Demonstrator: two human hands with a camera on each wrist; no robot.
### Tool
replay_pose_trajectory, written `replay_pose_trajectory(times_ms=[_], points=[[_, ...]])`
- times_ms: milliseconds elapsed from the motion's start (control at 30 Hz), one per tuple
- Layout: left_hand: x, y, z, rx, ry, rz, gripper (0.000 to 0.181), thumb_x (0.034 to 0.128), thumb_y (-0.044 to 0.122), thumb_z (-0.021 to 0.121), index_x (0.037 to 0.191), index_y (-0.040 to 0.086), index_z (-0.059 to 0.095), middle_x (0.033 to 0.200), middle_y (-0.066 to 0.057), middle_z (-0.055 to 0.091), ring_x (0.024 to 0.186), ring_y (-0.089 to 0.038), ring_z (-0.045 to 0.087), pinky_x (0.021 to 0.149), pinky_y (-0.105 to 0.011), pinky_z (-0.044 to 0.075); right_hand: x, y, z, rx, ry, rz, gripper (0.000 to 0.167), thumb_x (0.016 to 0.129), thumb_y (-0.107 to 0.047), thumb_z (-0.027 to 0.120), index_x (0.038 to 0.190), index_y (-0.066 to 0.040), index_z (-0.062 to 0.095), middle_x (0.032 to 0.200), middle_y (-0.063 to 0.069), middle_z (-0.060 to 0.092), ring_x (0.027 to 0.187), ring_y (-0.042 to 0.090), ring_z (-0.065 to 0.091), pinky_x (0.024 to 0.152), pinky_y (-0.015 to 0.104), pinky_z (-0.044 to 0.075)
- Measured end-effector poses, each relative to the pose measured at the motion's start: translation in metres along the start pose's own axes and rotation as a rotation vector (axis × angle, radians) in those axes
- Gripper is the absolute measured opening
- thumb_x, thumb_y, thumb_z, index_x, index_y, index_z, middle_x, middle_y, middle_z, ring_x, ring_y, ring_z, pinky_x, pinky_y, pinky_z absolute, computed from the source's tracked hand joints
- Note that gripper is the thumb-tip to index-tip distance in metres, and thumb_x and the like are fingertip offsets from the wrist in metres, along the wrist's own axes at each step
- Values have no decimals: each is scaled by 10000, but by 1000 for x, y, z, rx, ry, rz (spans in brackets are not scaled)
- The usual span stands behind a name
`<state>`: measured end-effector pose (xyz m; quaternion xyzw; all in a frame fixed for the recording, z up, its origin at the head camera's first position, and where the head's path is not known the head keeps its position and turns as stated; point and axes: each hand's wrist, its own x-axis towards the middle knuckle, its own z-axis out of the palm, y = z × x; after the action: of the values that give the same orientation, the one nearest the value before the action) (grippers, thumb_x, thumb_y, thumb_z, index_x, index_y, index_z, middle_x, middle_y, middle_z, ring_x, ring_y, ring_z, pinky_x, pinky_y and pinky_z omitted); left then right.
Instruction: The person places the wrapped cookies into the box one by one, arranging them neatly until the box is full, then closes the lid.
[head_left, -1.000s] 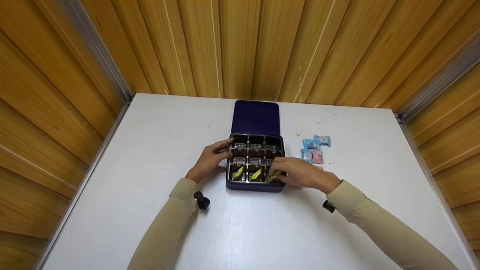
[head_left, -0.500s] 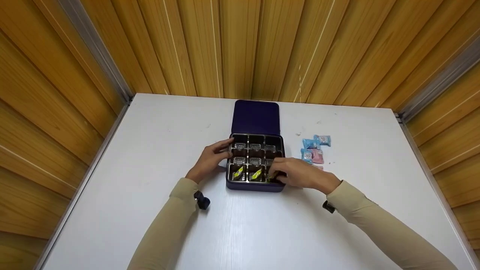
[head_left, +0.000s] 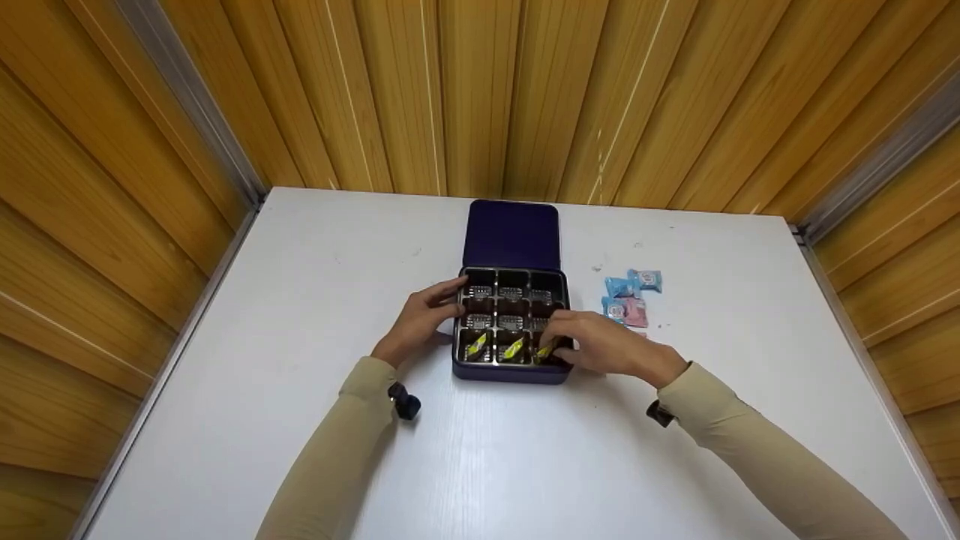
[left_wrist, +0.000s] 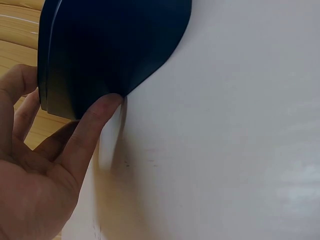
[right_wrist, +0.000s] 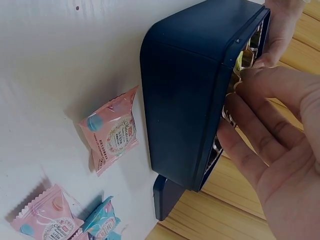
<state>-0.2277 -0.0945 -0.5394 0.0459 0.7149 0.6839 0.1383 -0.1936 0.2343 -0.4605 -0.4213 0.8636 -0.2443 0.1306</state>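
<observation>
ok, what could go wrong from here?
1. The right hand has fingers in the near right compartment; lifting out, it may drag the yellow packet there askew.
2. It might also knock the pink packet lying close beside the box.
3. The left hand touches the box's left side; too hard a push could slide it.

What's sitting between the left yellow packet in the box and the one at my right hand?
A third yellow packet, in the middle compartment of the near row; the head view shows it.
</observation>
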Motion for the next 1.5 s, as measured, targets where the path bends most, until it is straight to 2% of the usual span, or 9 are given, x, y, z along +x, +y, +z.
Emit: replay_pose_trajectory(times_ms=[200,467,767,867,1033,1200,1333,1500], points=[[-1,1,0,9,-5,-11,595,977,116,717,1548,225,589,1530,-91,578,1343,-303,584,797,-517,644,-2,1,-4,10,33,12,236,945,43,760,1158,-58,755,1149,50,688,1067,261,700,895,505,606],[-1,2,1,-4,3,-10,594,968,98,720,1539,211,599,1528,-111,580,1337,-315,590,789,-521,648,-5,5,-10,25,64,24,247,951,30,766,1189,-33,746,1171,59,700,1117,276,692,944,509,593],[-1,2,1,-15,3,-1,594,966,84,719,1538,193,599,1525,-120,582,1355,-328,577,808,-529,643,-11,15,-16,53,135,56,362,957,15,774,1303,-39,684,1262,131,685,1174,329,673,968,536,575],[-1,2,1,-7,7,7,590,963,78,721,1531,193,607,1510,-105,598,1344,-311,587,822,-513,641,-13,19,-18,40,156,59,374,962,-19,783,1322,-28,679,1274,128,680,1178,343,671,960,535,580],[0,1,1,-25,-2,-20,594,969,90,729,1534,225,604,1509,-91,593,1325,-310,596,826,-531,642,-15,24,-22,24,194,70,396,948,-49,810,1321,-36,677,1274,145,681,1163,370,673,943,546,585],[0,1,1,-24,-7,-29,593,974,109,731,1538,241,600,1520,-82,581,1334,-312,588,845,-538,638,-18,32,-27,-7,238,62,405,928,-42,829,1308,-25,688,1260,127,695,1153,326,674,961,500,585],[1,0,0,-33,-10,-31,593,974,102,729,1538,231,599,1523,-88,579,1331,-319,590,837,-536,640,-20,39,-31,-31,256,89,394,936,-63,827,1302,-25,687,1265,122,694,1155,309,675,976,485,580],[1,0,0,-34,-9,-32,602,971,93,728,1540,235,596,1528,-90,578,1329,-323,591,829,-531,643,-24,49,-34,-15,274,140,380,944,-55,816,1301,-30,687,1267,136,685,1161,363,672,970,550,578]])
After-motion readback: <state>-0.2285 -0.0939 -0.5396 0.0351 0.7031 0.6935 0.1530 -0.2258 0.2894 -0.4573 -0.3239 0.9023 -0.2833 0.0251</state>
